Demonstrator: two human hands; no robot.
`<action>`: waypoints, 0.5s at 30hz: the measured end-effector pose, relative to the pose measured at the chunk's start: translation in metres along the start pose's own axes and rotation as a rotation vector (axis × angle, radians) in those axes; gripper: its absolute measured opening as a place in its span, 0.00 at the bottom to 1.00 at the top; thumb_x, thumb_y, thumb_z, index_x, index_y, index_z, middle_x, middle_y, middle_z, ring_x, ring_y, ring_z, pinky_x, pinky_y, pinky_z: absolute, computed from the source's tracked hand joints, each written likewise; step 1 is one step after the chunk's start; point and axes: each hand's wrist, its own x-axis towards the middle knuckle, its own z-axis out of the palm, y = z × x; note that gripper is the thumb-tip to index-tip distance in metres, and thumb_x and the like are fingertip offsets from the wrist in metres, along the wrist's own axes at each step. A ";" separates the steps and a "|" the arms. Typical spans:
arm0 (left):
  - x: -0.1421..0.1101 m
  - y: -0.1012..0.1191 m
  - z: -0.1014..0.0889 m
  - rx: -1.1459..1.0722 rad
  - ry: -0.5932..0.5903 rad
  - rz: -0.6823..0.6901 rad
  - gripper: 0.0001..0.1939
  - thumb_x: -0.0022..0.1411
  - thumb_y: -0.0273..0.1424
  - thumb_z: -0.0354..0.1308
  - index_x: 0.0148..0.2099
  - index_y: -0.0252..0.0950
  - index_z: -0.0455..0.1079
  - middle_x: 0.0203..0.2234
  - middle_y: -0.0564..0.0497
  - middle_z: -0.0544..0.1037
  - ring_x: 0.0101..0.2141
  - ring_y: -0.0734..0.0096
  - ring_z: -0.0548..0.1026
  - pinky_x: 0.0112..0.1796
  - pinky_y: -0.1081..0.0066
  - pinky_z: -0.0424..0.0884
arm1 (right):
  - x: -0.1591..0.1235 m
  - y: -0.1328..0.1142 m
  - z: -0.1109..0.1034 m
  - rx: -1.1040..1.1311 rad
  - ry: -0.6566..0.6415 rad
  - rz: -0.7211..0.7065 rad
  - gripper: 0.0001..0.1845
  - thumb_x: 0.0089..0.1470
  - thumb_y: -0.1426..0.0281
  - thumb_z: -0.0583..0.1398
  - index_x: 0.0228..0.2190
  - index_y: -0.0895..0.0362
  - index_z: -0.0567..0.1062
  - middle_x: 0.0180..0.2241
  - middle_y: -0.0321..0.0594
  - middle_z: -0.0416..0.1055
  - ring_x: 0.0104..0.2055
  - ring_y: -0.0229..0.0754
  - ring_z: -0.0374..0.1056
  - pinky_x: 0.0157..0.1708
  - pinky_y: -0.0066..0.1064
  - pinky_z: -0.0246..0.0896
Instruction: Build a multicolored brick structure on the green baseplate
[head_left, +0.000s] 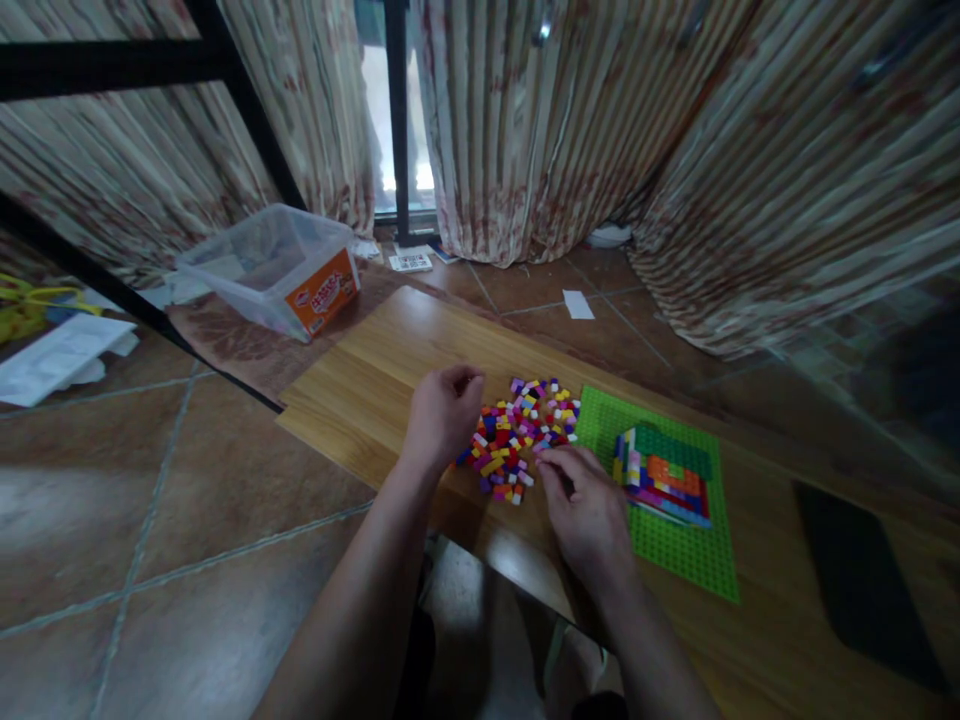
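Note:
A loose pile of small coloured toy bricks (pixel 510 435) is spread on the wooden table (pixel 375 365). My left hand (pixel 444 420) hovers at the pile's left side, its fingers curled together; what they hold, if anything, is hidden. At the right edge of the pile, my right hand (pixel 586 500) has thumb and fingertips pinched together next to small pink and blue bricks. I cannot make out whether one is between them. Right of that hand lies a green studded baseplate (pixel 686 560), bearing a block-shaped build of stacked multicoloured bricks (pixel 664 475) with a green upper part.
A dark flat rectangular thing (pixel 862 570) lies on the table's right part. On the tiled floor stand a clear plastic bin (pixel 259 270) with an orange label and a white moulded tray (pixel 64 355). Black metal bars (pixel 247 130) rise at the left. Patterned curtains (pixel 525 120) hang behind.

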 end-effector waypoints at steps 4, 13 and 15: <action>0.003 0.002 -0.005 -0.291 0.076 -0.112 0.11 0.56 0.33 0.56 0.36 0.32 0.76 0.19 0.55 0.70 0.20 0.77 0.63 0.24 0.76 0.59 | 0.001 -0.007 0.006 0.045 0.021 -0.026 0.11 0.61 0.68 0.55 0.40 0.54 0.77 0.40 0.42 0.74 0.41 0.42 0.71 0.40 0.34 0.66; 0.000 0.005 -0.005 -0.397 -0.023 -0.162 0.10 0.55 0.36 0.57 0.30 0.34 0.72 0.17 0.57 0.66 0.19 0.79 0.58 0.21 0.75 0.54 | 0.013 -0.009 0.027 -0.042 -0.050 -0.044 0.11 0.59 0.70 0.56 0.38 0.55 0.78 0.42 0.45 0.73 0.44 0.46 0.71 0.46 0.40 0.66; -0.001 0.003 -0.005 -0.347 -0.080 -0.133 0.10 0.56 0.36 0.56 0.29 0.34 0.71 0.18 0.57 0.66 0.19 0.79 0.58 0.22 0.75 0.54 | 0.015 -0.009 0.025 -0.021 -0.043 -0.043 0.11 0.59 0.70 0.55 0.37 0.55 0.78 0.41 0.44 0.73 0.43 0.46 0.71 0.45 0.39 0.66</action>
